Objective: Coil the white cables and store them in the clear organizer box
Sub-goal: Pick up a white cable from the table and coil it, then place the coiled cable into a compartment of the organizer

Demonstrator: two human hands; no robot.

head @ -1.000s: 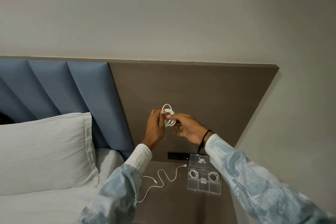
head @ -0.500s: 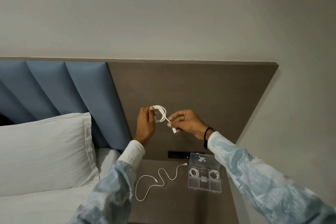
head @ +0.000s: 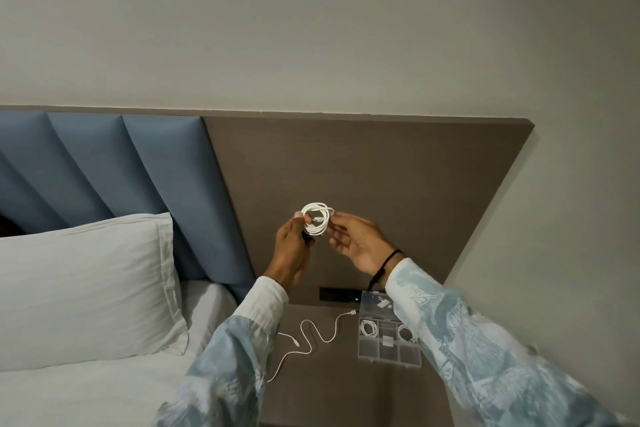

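Observation:
A coiled white cable (head: 316, 222) is held up in front of the brown headboard panel. My left hand (head: 292, 253) pinches the coil's left side, and my right hand (head: 358, 242) holds its right side with the fingertips. A second white cable (head: 313, 334) lies uncoiled in loose waves on the brown nightstand below. The clear organizer box (head: 388, 352) sits open on the nightstand to the right of it, with a coiled white cable in two of its compartments. My right sleeve covers part of the box.
A bed with a white pillow (head: 86, 288) lies to the left, backed by blue padded headboard panels (head: 114, 163). A black socket strip (head: 339, 295) is set in the brown panel just above the nightstand (head: 332, 388). A grey wall fills the right side.
My right hand has brought the cable's free end back against the coil and now holds the coil's right side. Both hands sit slightly lower and closer together than half a second ago.

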